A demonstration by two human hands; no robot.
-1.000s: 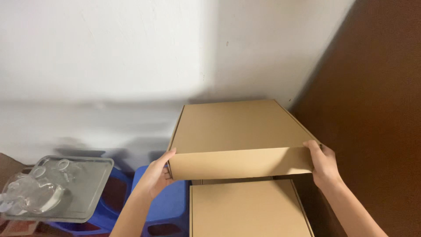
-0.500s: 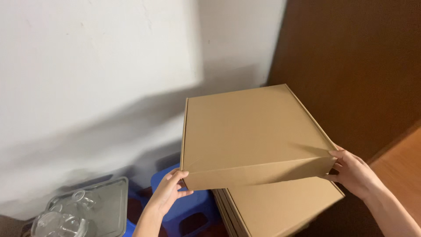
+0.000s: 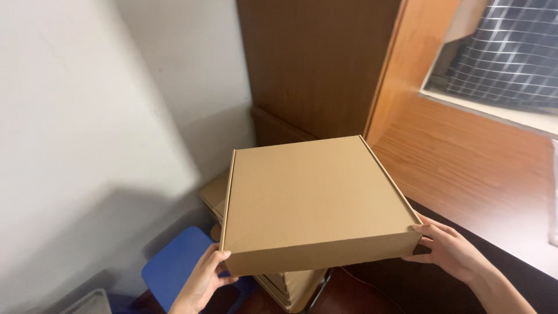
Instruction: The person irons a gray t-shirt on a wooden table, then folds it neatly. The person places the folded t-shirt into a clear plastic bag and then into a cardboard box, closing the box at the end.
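My left hand and right hand clasp the near corners of a flat square brown cardboard box, lifted above the stack of boxes; it seems light, stiff, best held by its edges

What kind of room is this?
Probably a storeroom or packing corner indoors: flat brown cardboard box held over a stack of matching boxes, a blue plastic stool, and dark wooden cabinet.

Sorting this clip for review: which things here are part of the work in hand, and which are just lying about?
In hand:
flat cardboard box, held at its near corners
left hand
right hand
stack of cardboard boxes underneath

Lying about:
blue stool
wooden desk
dark wooden cabinet
clear container, bottom left
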